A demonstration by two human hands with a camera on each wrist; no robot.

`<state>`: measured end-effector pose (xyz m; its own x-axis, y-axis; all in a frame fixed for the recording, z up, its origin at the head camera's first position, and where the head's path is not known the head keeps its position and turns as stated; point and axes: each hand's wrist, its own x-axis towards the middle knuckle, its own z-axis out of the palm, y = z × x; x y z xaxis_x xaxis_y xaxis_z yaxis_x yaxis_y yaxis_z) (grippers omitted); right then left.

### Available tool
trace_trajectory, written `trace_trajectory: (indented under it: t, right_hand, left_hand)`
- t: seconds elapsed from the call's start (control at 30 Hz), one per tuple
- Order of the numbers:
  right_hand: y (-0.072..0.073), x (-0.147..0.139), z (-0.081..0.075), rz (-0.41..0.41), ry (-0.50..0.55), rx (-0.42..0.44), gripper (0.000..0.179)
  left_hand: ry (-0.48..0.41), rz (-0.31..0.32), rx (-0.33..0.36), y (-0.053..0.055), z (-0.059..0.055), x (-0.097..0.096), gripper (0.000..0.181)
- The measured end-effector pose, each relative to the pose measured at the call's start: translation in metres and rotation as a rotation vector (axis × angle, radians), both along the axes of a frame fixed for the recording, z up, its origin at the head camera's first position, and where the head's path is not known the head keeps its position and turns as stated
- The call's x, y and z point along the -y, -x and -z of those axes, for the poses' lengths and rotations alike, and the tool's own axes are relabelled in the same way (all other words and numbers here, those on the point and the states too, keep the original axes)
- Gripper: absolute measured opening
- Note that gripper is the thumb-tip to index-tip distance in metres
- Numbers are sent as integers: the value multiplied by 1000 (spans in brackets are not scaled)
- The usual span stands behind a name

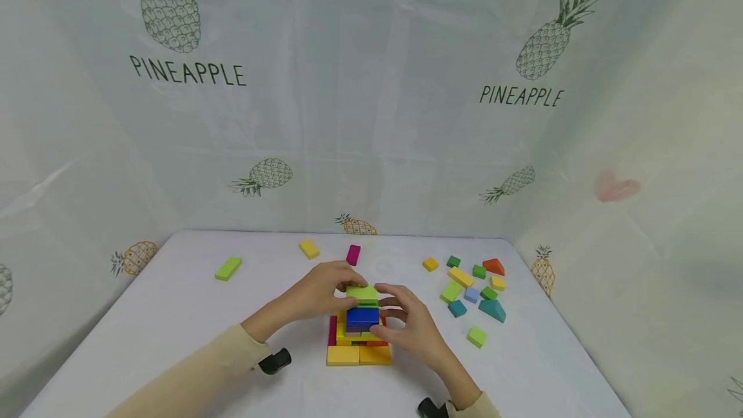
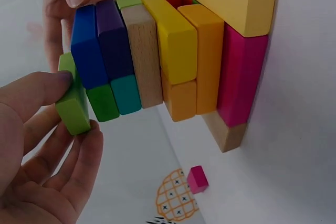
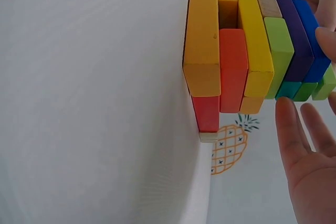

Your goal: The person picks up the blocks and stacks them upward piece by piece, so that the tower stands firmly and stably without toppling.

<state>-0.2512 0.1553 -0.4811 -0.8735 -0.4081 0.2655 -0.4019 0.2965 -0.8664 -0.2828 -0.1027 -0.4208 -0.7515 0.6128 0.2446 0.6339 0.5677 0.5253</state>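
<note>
A layered tower of coloured wooden blocks (image 1: 362, 334) stands in front of me, with yellow blocks (image 1: 344, 356) along its near base and a blue block (image 1: 362, 319) near the top. My left hand (image 1: 322, 289) pinches a light green block (image 2: 74, 100) at the tower's top, thumb on the near side. In the left wrist view it lies close against the blue block and a dark green one (image 2: 102, 102). My right hand (image 1: 409, 324) is spread around the tower's right side, its thumb by the blue block; whether it touches is unclear.
On the right lie several loose blocks, among them a teal triangle (image 1: 492, 309) and a red piece (image 1: 494, 266). Farther back are a yellow block (image 1: 309, 249) and a magenta block (image 1: 353, 255). A light green block (image 1: 228, 268) lies left. A pineapple-print curtain (image 1: 371, 115) surrounds the table.
</note>
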Motion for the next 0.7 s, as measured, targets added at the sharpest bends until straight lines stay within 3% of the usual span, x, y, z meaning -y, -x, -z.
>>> trace_trajectory:
  t: [0.7]
  right_hand:
    - [1, -1, 2, -17, -4, -12, 64]
  left_hand:
    - [-18, 9, 32, 1, 8, -1, 29]
